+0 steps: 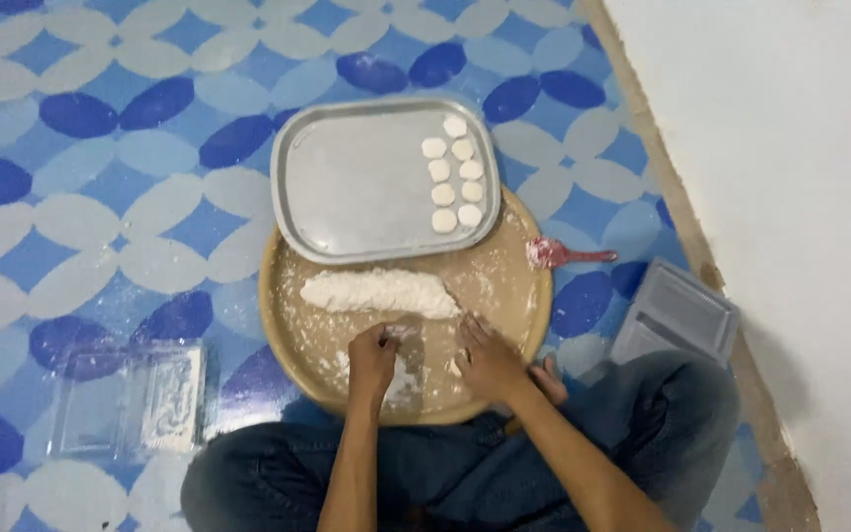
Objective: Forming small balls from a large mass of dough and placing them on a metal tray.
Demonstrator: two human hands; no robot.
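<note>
Both hands, left hand (373,357) and right hand (486,357), pressed fingers on the floured round board (293,325); nine dough rounds (453,172) filled the tray's (347,177) right edge, a dough log (378,293) remained uncut at centre frame.

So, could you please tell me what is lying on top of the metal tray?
On the metal tray lie nine small white dough rounds, in two columns near its right edge. The tray's near edge overlaps the round wooden board, hiding that part of the board.
</note>
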